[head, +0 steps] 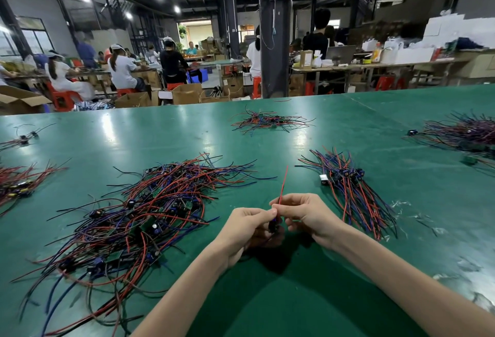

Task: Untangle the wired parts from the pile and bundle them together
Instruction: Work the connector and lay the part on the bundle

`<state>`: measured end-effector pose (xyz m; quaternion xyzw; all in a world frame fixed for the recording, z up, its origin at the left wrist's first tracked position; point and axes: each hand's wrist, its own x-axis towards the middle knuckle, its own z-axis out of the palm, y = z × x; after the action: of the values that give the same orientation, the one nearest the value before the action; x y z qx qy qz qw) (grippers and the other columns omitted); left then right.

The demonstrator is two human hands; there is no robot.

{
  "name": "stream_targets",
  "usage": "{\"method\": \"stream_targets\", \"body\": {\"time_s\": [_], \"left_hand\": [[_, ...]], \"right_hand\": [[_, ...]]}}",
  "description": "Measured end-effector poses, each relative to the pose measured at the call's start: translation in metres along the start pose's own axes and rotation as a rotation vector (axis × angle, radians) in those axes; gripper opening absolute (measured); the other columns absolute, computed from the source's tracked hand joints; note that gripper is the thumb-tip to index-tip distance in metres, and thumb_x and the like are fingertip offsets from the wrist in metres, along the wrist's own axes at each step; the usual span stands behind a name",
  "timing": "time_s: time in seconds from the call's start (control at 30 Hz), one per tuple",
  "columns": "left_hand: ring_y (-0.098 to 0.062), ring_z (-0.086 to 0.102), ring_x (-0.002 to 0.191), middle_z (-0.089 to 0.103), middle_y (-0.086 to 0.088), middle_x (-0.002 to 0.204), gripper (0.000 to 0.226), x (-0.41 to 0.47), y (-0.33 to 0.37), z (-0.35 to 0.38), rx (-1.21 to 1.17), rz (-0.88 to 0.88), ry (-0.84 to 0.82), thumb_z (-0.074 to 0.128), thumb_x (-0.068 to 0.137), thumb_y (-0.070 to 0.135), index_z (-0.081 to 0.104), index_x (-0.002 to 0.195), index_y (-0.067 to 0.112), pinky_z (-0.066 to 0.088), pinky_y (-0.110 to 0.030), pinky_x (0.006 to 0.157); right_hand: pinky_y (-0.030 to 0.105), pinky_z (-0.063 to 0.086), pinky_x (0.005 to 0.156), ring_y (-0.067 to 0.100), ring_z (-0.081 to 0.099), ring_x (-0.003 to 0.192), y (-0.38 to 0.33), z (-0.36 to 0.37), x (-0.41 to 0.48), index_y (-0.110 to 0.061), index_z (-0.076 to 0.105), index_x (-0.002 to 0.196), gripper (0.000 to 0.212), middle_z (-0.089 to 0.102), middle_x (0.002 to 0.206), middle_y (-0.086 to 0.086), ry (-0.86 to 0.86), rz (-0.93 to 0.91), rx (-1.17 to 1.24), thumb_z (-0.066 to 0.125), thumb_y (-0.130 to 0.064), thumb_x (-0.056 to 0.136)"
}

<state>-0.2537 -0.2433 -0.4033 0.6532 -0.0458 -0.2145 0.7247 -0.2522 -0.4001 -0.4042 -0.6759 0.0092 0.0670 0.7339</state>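
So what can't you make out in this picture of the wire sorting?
- Head view: the small dark wired part, held between the left hand and right hand, is mostly hidden by their fingers.
- Head view: the heap of purple and red wires is cut off by the right edge.
- Head view: green boards in the big tangled pile of red, blue and black wires are half buried.

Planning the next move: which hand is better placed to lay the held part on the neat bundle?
Probably the right hand: it pinches the red wire, and the neat bundle lies nearest it.
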Motion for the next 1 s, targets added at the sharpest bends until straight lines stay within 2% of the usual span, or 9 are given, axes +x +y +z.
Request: {"method": "stream_targets", "body": {"time_s": [0.07,0.13,0.23,0.47,0.57,0.7,0.8,1.0], "left_hand": [[-0.012,0.052,0.049,0.054,-0.010,0.066,0.010,0.003,0.000,-0.001,0.013,-0.002,0.014,0.064,0.088,0.011,0.064,0.083,0.002,0.052,-0.022,0.053],[-0.008,0.051,0.046,0.056,-0.005,0.065,0.009,0.005,0.000,-0.001,0.062,-0.001,0.031,0.065,0.086,0.009,0.066,0.077,0.007,0.047,-0.017,0.050],[-0.010,0.056,0.049,0.065,-0.005,0.065,0.020,0.008,0.001,-0.001,0.059,0.012,0.061,0.064,0.084,0.002,0.072,0.068,0.010,0.048,-0.019,0.051],[-0.010,0.049,0.045,0.059,-0.006,0.059,0.019,0.010,0.001,0.001,0.055,0.042,0.112,0.066,0.082,0.001,0.072,0.066,0.008,0.046,-0.020,0.044],[-0.019,0.050,0.054,0.060,-0.016,0.069,0.022,0.011,0.001,0.001,0.049,0.050,0.129,0.065,0.083,0.001,0.072,0.064,0.008,0.049,-0.026,0.052],[-0.027,0.054,0.063,0.061,-0.023,0.079,0.013,0.009,0.001,0.002,0.065,0.043,0.102,0.063,0.083,0.000,0.070,0.073,0.001,0.051,-0.031,0.060],[-0.029,0.054,0.067,0.060,-0.025,0.080,0.011,0.008,0.001,0.006,0.047,0.038,0.091,0.062,0.083,-0.001,0.066,0.073,-0.002,0.045,-0.045,0.078],[-0.028,0.058,0.059,0.062,-0.021,0.069,0.020,0.008,0.000,0.005,0.055,0.042,0.095,0.059,0.083,-0.005,0.066,0.065,0.001,0.044,-0.041,0.076]], "right_hand": [[0.015,0.040,0.042,0.004,0.047,0.044,0.000,0.001,0.001,-0.010,0.070,0.079,0.002,0.062,0.061,-0.002,0.023,0.003,0.001,0.072,-0.009,0.079],[0.015,0.040,0.041,0.004,0.048,0.044,-0.001,0.001,0.004,-0.009,0.070,0.079,0.003,0.062,0.061,-0.002,0.037,0.008,0.012,0.073,-0.010,0.079],[0.015,0.038,0.039,0.004,0.046,0.042,-0.002,0.002,0.006,-0.008,0.069,0.077,0.004,0.060,0.057,-0.002,0.037,0.011,0.036,0.073,-0.008,0.079],[0.014,0.036,0.040,0.005,0.043,0.045,-0.004,0.005,0.007,-0.007,0.070,0.078,0.002,0.060,0.062,0.002,0.023,0.036,0.062,0.072,-0.008,0.078],[0.015,0.036,0.040,0.005,0.043,0.044,-0.003,0.007,0.007,-0.010,0.068,0.081,0.004,0.060,0.061,-0.001,-0.011,0.045,0.079,0.071,-0.011,0.079],[0.015,0.035,0.038,0.005,0.042,0.042,-0.001,0.007,0.009,-0.011,0.065,0.076,0.009,0.058,0.057,-0.001,-0.003,0.017,0.081,0.073,-0.013,0.078],[0.015,0.033,0.036,0.005,0.040,0.038,-0.001,0.006,0.010,-0.008,0.063,0.069,0.013,0.055,0.050,-0.003,0.033,-0.023,0.093,0.074,-0.008,0.076],[0.016,0.029,0.035,0.007,0.036,0.033,0.001,0.006,0.011,-0.006,0.066,0.063,0.016,0.054,0.049,0.004,0.114,-0.242,-0.175,0.078,-0.006,0.074]]}}
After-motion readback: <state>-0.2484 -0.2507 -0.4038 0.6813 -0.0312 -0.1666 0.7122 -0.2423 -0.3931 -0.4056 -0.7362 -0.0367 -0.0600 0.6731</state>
